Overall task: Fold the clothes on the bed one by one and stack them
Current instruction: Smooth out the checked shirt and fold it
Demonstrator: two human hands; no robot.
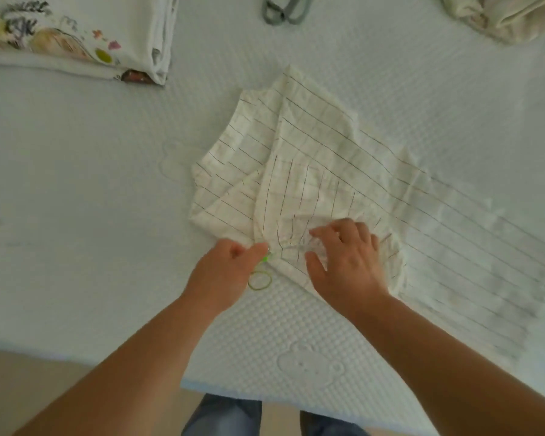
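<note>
Head view. The striped shirt (312,171) lies on the bed (76,199), near the front edge, partly folded: a sleeve and a side panel are turned in over the body, and the lower part trails away to the right, blurred. The left hand (230,272) pinches the near edge of the shirt between thumb and curled fingers, next to a green loop (260,280) that rests on the bed; what the loop is cannot be told. The right hand (346,259) rests on the bunched cloth just beside it, fingers bent and slightly spread, pressing down rather than gripping.

A folded stack (76,39) sits at the far left, well apart. Unfolded cream clothes (510,17) lie at the far right, and a grey strap (283,11) at the far centre.

Step in hand, as judged: squaring the near end before the next fold. To do it well:
- Hold the pinched edge taut with the left hand.
- Sweep the right palm outward to flatten the bunching.
- Align the stripes along the fold line.
- Straighten the trailing part before folding it over.
</note>
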